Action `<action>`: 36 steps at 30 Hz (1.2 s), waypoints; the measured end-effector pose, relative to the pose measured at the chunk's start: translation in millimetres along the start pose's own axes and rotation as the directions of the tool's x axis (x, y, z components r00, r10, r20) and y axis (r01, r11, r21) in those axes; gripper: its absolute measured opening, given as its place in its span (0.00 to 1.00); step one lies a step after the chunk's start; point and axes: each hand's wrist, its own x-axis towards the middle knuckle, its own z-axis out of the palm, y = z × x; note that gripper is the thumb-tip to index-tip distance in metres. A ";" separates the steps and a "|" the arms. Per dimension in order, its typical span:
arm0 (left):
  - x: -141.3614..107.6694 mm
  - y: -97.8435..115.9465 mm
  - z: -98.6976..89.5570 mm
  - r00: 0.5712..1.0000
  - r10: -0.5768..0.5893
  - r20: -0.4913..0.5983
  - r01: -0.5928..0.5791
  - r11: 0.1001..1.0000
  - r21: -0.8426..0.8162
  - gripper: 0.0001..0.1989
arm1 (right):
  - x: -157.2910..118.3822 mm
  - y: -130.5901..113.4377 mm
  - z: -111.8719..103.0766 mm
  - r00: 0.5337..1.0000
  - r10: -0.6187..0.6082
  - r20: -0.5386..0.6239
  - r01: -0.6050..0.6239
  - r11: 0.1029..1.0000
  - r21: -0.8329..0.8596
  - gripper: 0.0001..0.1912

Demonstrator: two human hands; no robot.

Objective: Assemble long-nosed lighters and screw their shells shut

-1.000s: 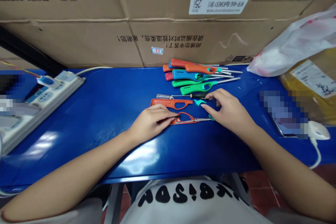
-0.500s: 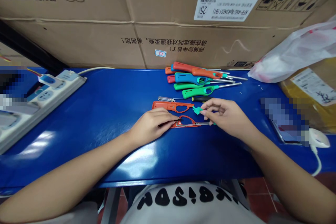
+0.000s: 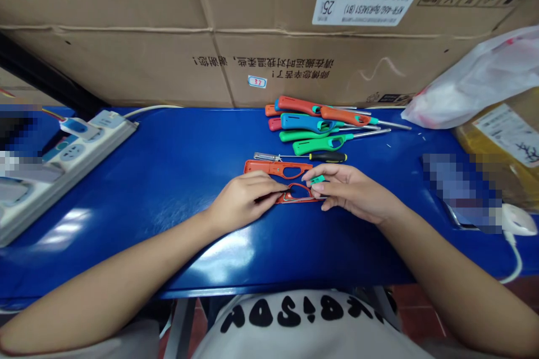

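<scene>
My left hand (image 3: 244, 202) is closed on the left part of an orange lighter half (image 3: 300, 199), which has a thin metal rod and lies nearest me. My right hand (image 3: 349, 190) pinches a small green piece (image 3: 316, 180) just above that half's right end. Another orange shell half (image 3: 269, 168) lies flat behind, its handle to the left. Beyond it rests a screwdriver (image 3: 328, 157) with a black and yellow handle, beside a small clear and metal part (image 3: 266, 157). What my left fingertips cover is hidden.
Several assembled lighters (image 3: 311, 129) are piled at the back, before a large cardboard box (image 3: 160, 67). A power strip (image 3: 76, 151) stands at left. A phone (image 3: 458, 190), white plug (image 3: 520, 219) and plastic bag (image 3: 471, 84) are at right.
My right hand has moved left with the green piece, which is now turned and over the near half. The orange lighter on top of the pile has shifted right. My left hand stays put.
</scene>
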 end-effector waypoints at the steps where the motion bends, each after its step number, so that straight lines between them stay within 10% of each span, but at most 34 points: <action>1: 0.1 -0.2 0.0 1.000 0.001 -0.001 -0.001 1.000 -0.002 0.09 | -0.5 0.2 0.4 1.000 -0.006 -0.013 0.006 1.000 -0.013 0.16; 15: 0.7 0.2 -0.1 1.000 -0.005 -0.021 0.005 1.000 -0.023 0.08 | -3.8 -5.8 -5.5 0.916 -0.342 -0.211 0.273 0.914 -0.299 0.16; 26: 2.3 2.7 -0.1 0.999 0.024 -0.037 -0.024 1.000 -0.018 0.08 | 0.9 5.1 5.0 0.947 -0.268 -0.176 0.231 0.951 -0.207 0.15; 36: 2.7 5.9 -0.9 0.996 0.048 -0.077 -0.050 0.998 -0.034 0.09 | 0.2 10.0 10.3 0.945 -0.282 -0.166 0.130 0.790 -0.600 0.14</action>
